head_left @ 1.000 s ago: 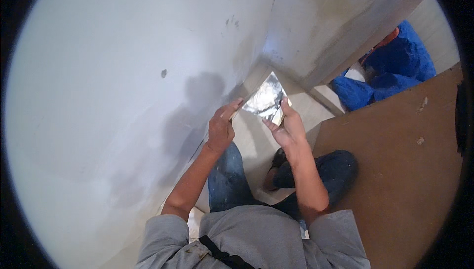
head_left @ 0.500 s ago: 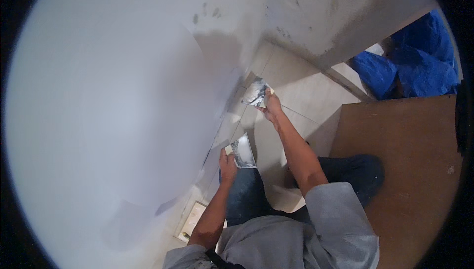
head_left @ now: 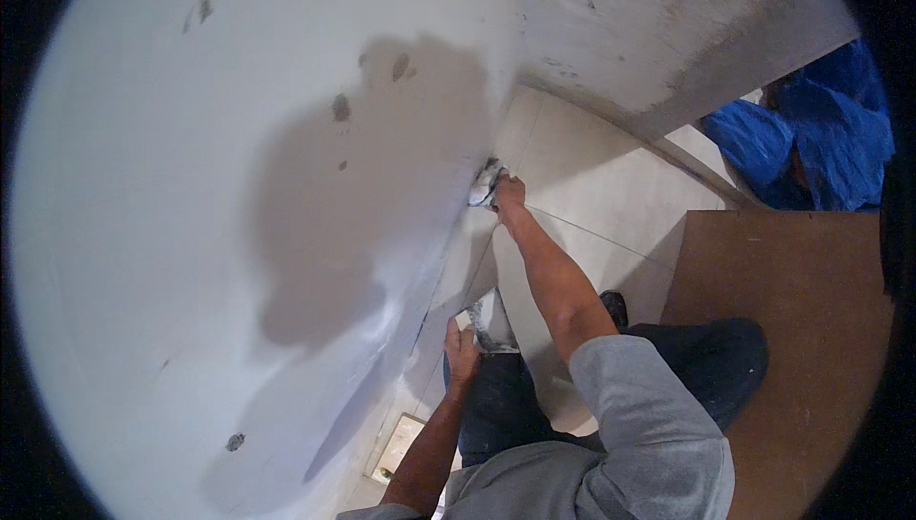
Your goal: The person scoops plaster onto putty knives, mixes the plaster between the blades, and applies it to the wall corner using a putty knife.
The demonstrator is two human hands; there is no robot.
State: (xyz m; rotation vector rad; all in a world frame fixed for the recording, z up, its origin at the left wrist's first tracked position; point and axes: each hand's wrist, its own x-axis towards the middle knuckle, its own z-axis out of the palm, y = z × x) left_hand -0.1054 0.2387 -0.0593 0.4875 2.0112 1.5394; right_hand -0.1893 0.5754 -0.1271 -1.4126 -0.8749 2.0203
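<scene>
Pale wall filled the left side of the head view, marked with several dark spots and crossed by a broad shadow. It met a greyer, stained wall at a corner near the top, and light floor tiles with thin joints spread out from the foot of both. On the right stood a brown panel, with crumpled blue sheeting beyond its upper edge. The right hand was stretched forward to the foot of the pale wall, its fingers closed around a small flat plate smeared with white and dark grey; whether that plate touched the wall could not be told. Nearer the body, the left hand held a flat metal blade by a pale strip along its side, the fingers drawn narrow around it. This blade lay above the left knee, well apart from the plate, its face pale with a grey smear. Beside the left forearm, a shallow rectangular tray sat on the floor by the wall. Dark trousers, a black shoe and a grey sleeve showed below.
</scene>
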